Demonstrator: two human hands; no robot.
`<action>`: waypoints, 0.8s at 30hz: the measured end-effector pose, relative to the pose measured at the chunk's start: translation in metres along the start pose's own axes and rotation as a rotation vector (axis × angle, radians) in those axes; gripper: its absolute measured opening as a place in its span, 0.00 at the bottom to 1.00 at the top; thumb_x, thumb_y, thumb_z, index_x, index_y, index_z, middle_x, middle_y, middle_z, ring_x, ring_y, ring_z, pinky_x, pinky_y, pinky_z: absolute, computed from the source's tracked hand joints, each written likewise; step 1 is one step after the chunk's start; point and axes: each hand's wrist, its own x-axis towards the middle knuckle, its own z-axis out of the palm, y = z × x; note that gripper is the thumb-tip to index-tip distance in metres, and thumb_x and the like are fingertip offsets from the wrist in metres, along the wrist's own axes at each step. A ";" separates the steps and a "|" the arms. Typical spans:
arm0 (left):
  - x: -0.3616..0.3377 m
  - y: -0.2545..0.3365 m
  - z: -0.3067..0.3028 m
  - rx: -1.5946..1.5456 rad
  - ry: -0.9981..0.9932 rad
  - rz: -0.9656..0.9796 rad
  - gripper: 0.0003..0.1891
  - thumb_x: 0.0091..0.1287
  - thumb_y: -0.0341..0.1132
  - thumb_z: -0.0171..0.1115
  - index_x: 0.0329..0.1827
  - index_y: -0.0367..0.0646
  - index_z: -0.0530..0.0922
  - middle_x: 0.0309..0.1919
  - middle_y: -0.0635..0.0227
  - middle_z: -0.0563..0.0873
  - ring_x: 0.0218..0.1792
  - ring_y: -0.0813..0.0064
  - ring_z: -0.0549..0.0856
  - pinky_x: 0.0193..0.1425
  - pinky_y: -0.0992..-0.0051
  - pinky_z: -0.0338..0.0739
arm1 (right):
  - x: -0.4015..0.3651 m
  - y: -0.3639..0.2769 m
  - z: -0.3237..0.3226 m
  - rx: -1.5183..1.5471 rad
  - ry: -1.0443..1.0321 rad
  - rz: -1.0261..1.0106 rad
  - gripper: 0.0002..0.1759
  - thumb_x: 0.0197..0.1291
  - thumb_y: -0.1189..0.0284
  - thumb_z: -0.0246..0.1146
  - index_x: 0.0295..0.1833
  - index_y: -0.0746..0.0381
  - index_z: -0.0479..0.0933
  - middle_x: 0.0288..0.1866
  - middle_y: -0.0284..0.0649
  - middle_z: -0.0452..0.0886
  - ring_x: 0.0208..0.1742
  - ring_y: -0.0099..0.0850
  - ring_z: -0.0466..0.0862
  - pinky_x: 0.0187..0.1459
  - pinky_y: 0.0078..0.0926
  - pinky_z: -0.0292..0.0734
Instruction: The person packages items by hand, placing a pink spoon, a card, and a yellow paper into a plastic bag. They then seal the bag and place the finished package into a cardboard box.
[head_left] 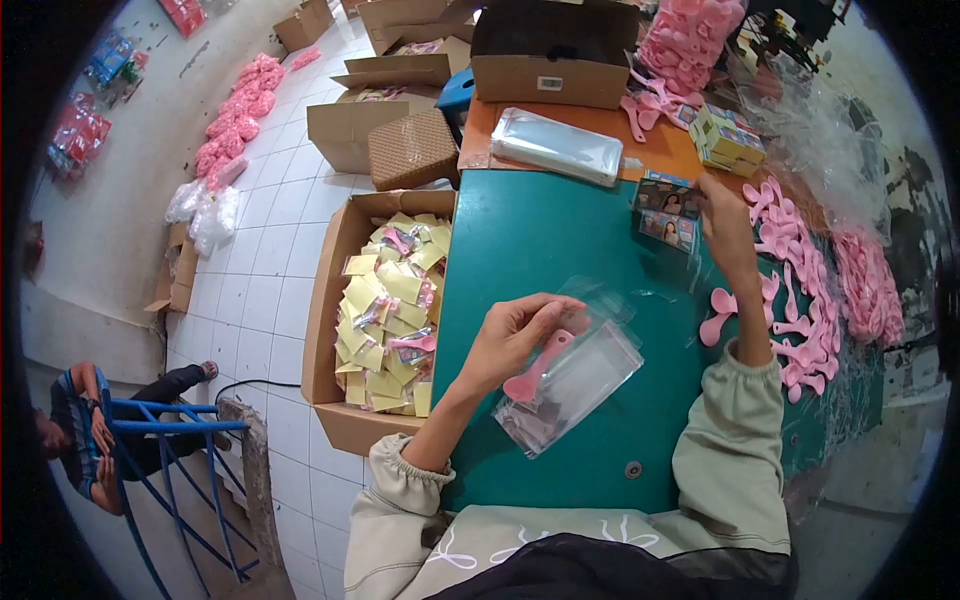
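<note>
My left hand (pixel 520 335) is closed in a pinch on the edge of a thin clear plastic bag. A pink spoon (pixel 541 368) shows just below its fingers, over a pile of clear plastic bags (pixel 595 375) lying slantwise on the green table (pixel 520 240). Farther forward, my right hand (pixel 728 222) has its fingers pinched at the right edge of the printed cards (pixel 666 212), which stand in two small stacks. Loose pink spoons (pixel 790 290) spread over the table to the right of that forearm.
An open carton (pixel 325 330) of packed yellow-card bags stands left of the table. Behind are a stack of clear bags (pixel 557 145), small yellow boxes (pixel 727 138) and a brown carton (pixel 550 80). A person (pixel 85 430) sits by blue railings (pixel 170 412) at far left.
</note>
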 end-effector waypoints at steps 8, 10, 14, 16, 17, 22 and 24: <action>-0.003 -0.007 0.016 -0.059 0.036 -0.009 0.16 0.73 0.38 0.51 0.51 0.34 0.78 0.38 0.62 0.86 0.39 0.77 0.85 0.41 0.79 0.80 | -0.040 -0.092 -0.078 0.596 -0.387 0.042 0.10 0.57 0.80 0.60 0.45 0.62 0.76 0.36 0.45 0.81 0.34 0.39 0.83 0.37 0.29 0.76; -0.004 -0.004 0.015 0.034 0.039 -0.046 0.15 0.73 0.36 0.51 0.51 0.32 0.78 0.35 0.67 0.85 0.37 0.83 0.81 0.41 0.83 0.78 | -0.044 -0.093 -0.075 0.545 -0.351 -0.113 0.10 0.57 0.79 0.61 0.45 0.61 0.76 0.36 0.44 0.81 0.34 0.39 0.83 0.37 0.30 0.76; -0.005 -0.005 0.014 0.256 -0.017 -0.041 0.13 0.72 0.33 0.53 0.51 0.32 0.79 0.32 0.71 0.83 0.36 0.88 0.78 0.38 0.84 0.76 | -0.046 -0.099 -0.069 0.543 -0.378 -0.306 0.09 0.55 0.77 0.62 0.43 0.61 0.75 0.33 0.44 0.80 0.34 0.41 0.82 0.36 0.32 0.75; -0.008 0.006 0.024 0.164 -0.042 -0.013 0.13 0.71 0.32 0.55 0.53 0.34 0.79 0.31 0.70 0.84 0.35 0.88 0.78 0.36 0.82 0.76 | -0.048 -0.106 -0.067 0.575 -0.474 -0.303 0.08 0.55 0.77 0.63 0.41 0.62 0.74 0.32 0.44 0.79 0.34 0.42 0.81 0.36 0.32 0.75; -0.009 0.010 0.029 0.118 -0.055 0.002 0.13 0.70 0.32 0.55 0.53 0.36 0.78 0.30 0.70 0.84 0.34 0.89 0.78 0.36 0.81 0.76 | -0.049 -0.110 -0.065 0.598 -0.545 -0.272 0.08 0.54 0.76 0.63 0.40 0.62 0.73 0.31 0.45 0.78 0.33 0.42 0.81 0.35 0.32 0.75; -0.014 0.017 0.036 0.441 0.019 0.078 0.28 0.66 0.37 0.61 0.67 0.40 0.65 0.33 0.66 0.86 0.32 0.85 0.81 0.37 0.79 0.77 | -0.062 -0.115 -0.028 0.661 -0.648 -0.298 0.12 0.51 0.73 0.67 0.35 0.64 0.71 0.29 0.45 0.77 0.28 0.38 0.79 0.31 0.29 0.72; -0.018 0.023 0.037 0.604 0.096 -0.007 0.29 0.65 0.38 0.63 0.67 0.42 0.64 0.33 0.64 0.86 0.32 0.83 0.82 0.37 0.78 0.77 | -0.070 -0.111 -0.016 0.734 -0.644 -0.285 0.14 0.49 0.72 0.69 0.31 0.66 0.69 0.28 0.45 0.78 0.26 0.37 0.77 0.30 0.28 0.71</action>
